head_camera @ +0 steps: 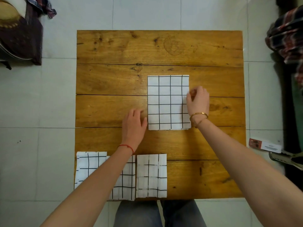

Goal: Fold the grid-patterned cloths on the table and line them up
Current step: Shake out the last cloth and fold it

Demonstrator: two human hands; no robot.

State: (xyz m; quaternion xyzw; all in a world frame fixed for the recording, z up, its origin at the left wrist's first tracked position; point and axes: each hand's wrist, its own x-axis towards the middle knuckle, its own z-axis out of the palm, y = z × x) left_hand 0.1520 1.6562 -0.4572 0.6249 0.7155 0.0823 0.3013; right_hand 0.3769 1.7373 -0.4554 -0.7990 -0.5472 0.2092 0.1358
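On pale floor tiles (57,95) stands a plank table (114,82).

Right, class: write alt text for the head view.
A person's right hand pinches the edge of a grid-patterned cloth lying mid-table, the left hand resting beside it. Three folded cloths sit lined up along the wooden table's near edge.

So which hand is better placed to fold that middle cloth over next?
Probably the right hand: its fingers already pinch the right edge of the middle cloth. The left hand rests on the table beside the cloth's left edge, gripping nothing.
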